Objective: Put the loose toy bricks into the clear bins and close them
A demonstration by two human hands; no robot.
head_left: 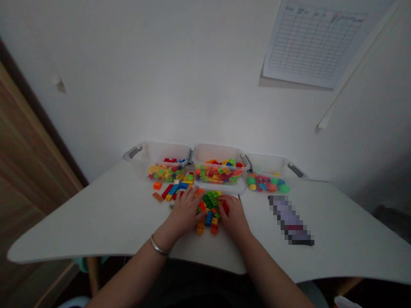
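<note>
I have the left grip [184,212] spread low and half open over a heap of plastic toy bricks [210,209], touching its near side; the right grip [234,216] curves against the far side, just beside a red brick [225,208]; I cannot tell whether either grip actually holds a piece. The heap sits on the white surface [105,222], just in front of a row of three clear plastic bins [218,152]; a careless press or sweep could scatter loose bricks or topple the heap; the dim light could make me misjudge my hold.
</note>
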